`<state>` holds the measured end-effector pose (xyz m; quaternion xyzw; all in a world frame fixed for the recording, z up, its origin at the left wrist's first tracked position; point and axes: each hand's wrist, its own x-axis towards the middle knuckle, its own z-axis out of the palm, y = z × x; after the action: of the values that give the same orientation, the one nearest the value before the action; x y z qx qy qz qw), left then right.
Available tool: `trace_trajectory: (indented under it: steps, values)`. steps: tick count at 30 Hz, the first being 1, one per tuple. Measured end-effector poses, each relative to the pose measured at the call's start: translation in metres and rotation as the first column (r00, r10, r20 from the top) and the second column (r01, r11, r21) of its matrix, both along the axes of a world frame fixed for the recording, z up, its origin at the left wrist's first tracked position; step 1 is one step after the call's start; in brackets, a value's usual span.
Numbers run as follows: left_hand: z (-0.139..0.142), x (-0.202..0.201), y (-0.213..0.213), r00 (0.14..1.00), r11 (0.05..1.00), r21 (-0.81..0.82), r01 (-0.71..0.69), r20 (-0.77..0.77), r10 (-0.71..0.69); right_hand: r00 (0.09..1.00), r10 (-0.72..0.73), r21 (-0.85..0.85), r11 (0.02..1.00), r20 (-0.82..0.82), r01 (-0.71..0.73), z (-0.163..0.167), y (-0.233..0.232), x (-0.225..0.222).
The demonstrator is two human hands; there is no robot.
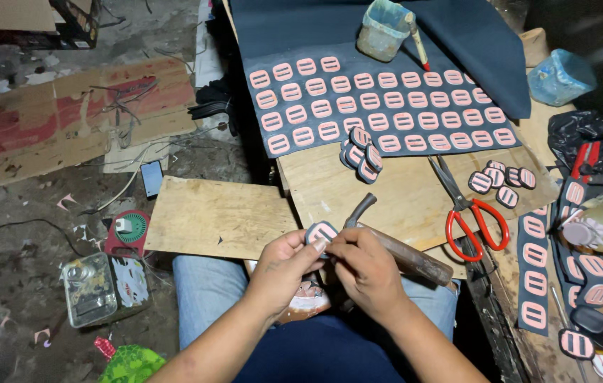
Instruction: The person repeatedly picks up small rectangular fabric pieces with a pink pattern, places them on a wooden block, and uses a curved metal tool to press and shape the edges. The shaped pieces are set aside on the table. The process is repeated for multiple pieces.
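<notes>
My left hand and my right hand meet above my lap and both pinch one small pink slotted piece with a dark backing. A hammer with a wooden handle lies on the board just behind my right hand, its metal head pointing up and away. A small pile of the same backed pieces sits on the plywood board. Beyond it, a dark sheet carries rows of pink slotted pieces.
Red-handled scissors lie right of the hammer, with several backed pieces beside them. A plastic tub with a brush stands on the dark sheet. More pieces and strips lie at right. A phone and a metal tin rest on the floor at left.
</notes>
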<state>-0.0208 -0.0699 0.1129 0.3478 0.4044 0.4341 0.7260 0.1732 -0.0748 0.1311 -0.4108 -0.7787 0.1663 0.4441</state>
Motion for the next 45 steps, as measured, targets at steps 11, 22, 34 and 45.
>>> trace_trajectory:
  steps: [11,22,34,45]
  values:
    - [-0.007,-0.001,-0.006,1.000,0.998,0.054,0.024,-0.009,-0.024,0.915,-0.230,-0.735,0.671,-0.330,-0.096,-0.002,0.000,-0.008]
    - [-0.043,-0.030,0.050,0.941,0.962,0.051,-0.267,-0.202,0.272,0.746,-0.187,-0.292,0.839,0.639,0.460,0.039,-0.002,0.053]
    - [-0.052,-0.040,0.095,0.916,0.954,0.045,-0.295,-0.270,0.296,0.925,-0.377,-0.458,0.815,0.044,0.354,0.057,-0.008,0.056]
    - [-0.061,-0.041,0.135,0.920,0.968,0.040,-0.247,-0.305,0.247,0.914,-0.061,-0.049,0.995,0.401,0.088,0.030,0.065,-0.001]
